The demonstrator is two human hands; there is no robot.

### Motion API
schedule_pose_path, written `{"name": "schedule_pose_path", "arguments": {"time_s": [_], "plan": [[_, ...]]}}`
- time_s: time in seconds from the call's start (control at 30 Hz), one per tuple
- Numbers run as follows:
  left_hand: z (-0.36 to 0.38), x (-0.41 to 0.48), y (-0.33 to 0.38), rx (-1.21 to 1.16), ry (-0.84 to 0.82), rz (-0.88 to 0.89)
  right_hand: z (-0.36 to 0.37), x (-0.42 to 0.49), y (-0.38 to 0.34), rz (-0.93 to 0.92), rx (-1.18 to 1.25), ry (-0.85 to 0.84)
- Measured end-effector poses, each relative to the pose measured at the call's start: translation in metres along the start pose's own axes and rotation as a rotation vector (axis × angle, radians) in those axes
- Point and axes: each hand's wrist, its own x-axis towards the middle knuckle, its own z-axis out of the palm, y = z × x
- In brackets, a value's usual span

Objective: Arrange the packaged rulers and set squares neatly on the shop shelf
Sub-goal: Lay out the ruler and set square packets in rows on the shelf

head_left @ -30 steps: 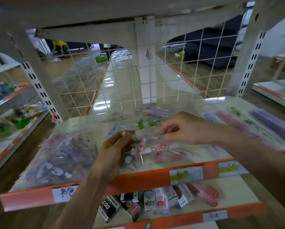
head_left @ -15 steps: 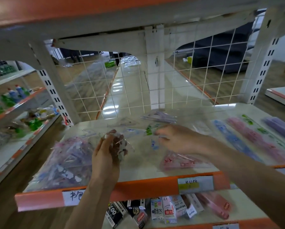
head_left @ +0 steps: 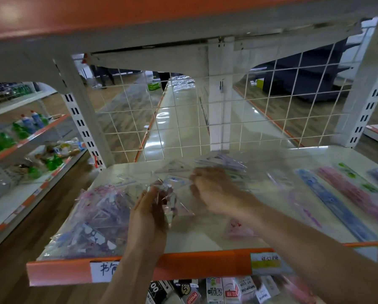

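**Shelf (head_left: 205,263), left front corner:** a loose heap of packaged set squares (head_left: 96,218), purple and pink, overlapping at all angles.

**Middle:** just right of the heap is the left hand (head_left: 147,216) — fingers curled round a bunch of clear packets (head_left: 172,200), held above the shelf. The right hand (head_left: 214,191) is at the far side of the same bunch. Motion blur hides whether its fingers are pinched or apart.

**Towards the right edge:** packaged rulers (head_left: 337,205) lie side by side, running front to back.

**Judgement:** the step in hand appears to be squaring the bunch. It is best done by aligning the packet edges between both hands, then laying the bunch flat, parallel to the rulers and apart from the heap — the slippery film may fan out.

**Writing:**
- A handwritten label (head_left: 104,270) on the front edge is partly covered by the arm.
- A yellow tag (head_left: 266,261) is illegible.
- The boxes (head_left: 215,291) below show "007" and "20".
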Motion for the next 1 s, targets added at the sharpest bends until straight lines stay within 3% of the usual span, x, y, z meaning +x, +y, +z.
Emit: {"name": "schedule_pose_path", "arguments": {"time_s": [0.07,0.17,0.37,0.53,0.67,0.77,0.87,0.93,1.0], "plan": [[0.001,0.0,0.0,-0.008,-0.009,-0.017,-0.004,-0.005,0.027,0.107,-0.031,-0.053],[0.002,-0.002,0.001,0.012,-0.025,-0.043,-0.008,-0.015,0.049,0.173,0.118,-0.143],[0.004,-0.005,0.001,0.043,0.009,-0.008,-0.023,-0.036,0.05,0.129,0.254,-0.125],[0.002,-0.002,0.001,0.029,0.057,-0.008,-0.031,0.005,0.022,0.159,0.353,-0.054],[-0.001,0.001,0.001,0.004,0.087,-0.024,-0.017,0.051,-0.023,0.143,0.202,-0.191],[-0.003,0.001,0.001,-0.012,0.104,-0.027,-0.005,0.064,-0.042,0.132,0.019,-0.226],[-0.001,0.001,0.001,0.0,0.107,-0.022,-0.003,0.063,-0.044,0.124,-0.013,-0.256],[0.001,-0.001,0.002,-0.008,0.08,-0.024,-0.012,0.059,-0.039,0.117,0.051,-0.263],[-0.001,0.0,0.002,-0.004,0.07,-0.009,-0.023,0.051,-0.031,0.135,0.298,-0.206]]}}
